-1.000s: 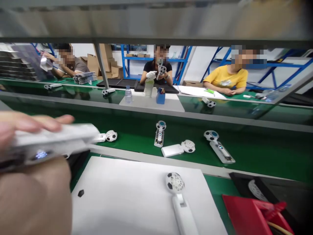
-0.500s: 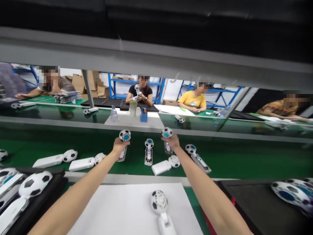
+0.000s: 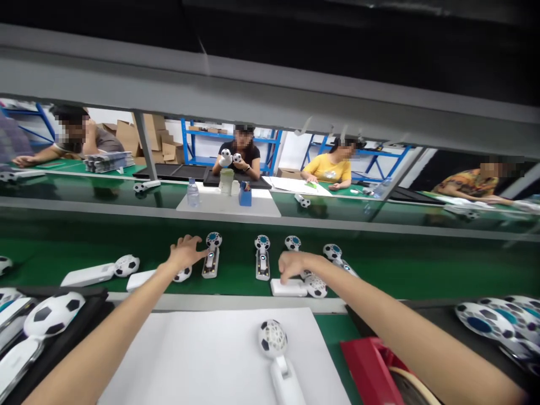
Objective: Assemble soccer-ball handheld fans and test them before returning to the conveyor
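My left hand (image 3: 186, 252) is open, its fingers spread beside a handheld fan (image 3: 211, 261) with a football-patterned head and an uncovered handle showing inner parts. My right hand (image 3: 295, 264) is bent down with curled fingers, its tips on the white handle of another handheld fan (image 3: 289, 287) lying sideways. Behind that hand is a further fan, its head (image 3: 292, 243) showing and its handle mostly hidden. Between my hands lies an uncovered fan (image 3: 262, 259). One more fan (image 3: 333, 252) is partly covered by my right forearm.
The fans lie on a green belt (image 3: 236, 286). Nearer me, a white sheet (image 3: 189, 354) bears a fan (image 3: 274, 340). Black trays with fans flank it, and a red tape holder (image 3: 371, 368) stands at right. A bar crosses overhead; several co-workers sit opposite.
Both hands have let go of the uncovered fans they held, which now lie on the belt. My left hand moved left; my right came down to the white handle, and that fan turned slightly.
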### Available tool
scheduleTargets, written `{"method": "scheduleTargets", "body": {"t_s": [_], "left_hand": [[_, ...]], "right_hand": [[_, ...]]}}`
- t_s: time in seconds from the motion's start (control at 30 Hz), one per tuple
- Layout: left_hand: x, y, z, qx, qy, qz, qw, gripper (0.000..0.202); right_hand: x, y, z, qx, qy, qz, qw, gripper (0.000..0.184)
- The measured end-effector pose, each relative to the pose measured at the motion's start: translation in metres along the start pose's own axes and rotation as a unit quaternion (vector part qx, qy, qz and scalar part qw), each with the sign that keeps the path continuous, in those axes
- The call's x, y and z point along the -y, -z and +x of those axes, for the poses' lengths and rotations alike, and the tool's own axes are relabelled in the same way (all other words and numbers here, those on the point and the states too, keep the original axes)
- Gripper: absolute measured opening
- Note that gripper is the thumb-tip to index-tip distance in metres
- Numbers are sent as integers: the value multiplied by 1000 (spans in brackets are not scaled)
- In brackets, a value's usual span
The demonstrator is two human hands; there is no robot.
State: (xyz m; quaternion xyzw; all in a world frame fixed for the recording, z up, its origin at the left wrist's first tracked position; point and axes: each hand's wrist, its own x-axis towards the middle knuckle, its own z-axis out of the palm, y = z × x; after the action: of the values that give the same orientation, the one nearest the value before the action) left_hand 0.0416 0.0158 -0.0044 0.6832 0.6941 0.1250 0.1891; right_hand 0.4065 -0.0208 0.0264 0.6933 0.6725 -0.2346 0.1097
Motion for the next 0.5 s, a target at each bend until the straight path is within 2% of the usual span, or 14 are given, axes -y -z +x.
{"method": "scheduleTargets", "body": {"t_s": [0.1, 0.17, 0.23, 0.3, 0.4, 0.5], "left_hand": [[42, 21, -20, 59, 23, 39, 997, 37], [63, 28, -33, 82, 40, 40, 995, 35], [75, 29, -43, 88, 37, 16, 995, 33], [78, 29, -50, 77, 27, -28, 996, 32], [65, 29, -55, 28, 28, -119, 992, 34], [39, 28, -60, -30, 40, -249, 967, 39]], "right_hand": [[-3, -15, -18, 76, 32, -44, 996, 25], [-2, -21, -30, 74, 46, -61, 994, 24], [1, -19, -42, 48, 55, -56, 996, 24], [5, -6, -53, 5, 65, -27, 997, 22], [14, 31, -75, -85, 88, 58, 991, 20], [25, 74, -103, -183, 133, 188, 956, 22]]}}
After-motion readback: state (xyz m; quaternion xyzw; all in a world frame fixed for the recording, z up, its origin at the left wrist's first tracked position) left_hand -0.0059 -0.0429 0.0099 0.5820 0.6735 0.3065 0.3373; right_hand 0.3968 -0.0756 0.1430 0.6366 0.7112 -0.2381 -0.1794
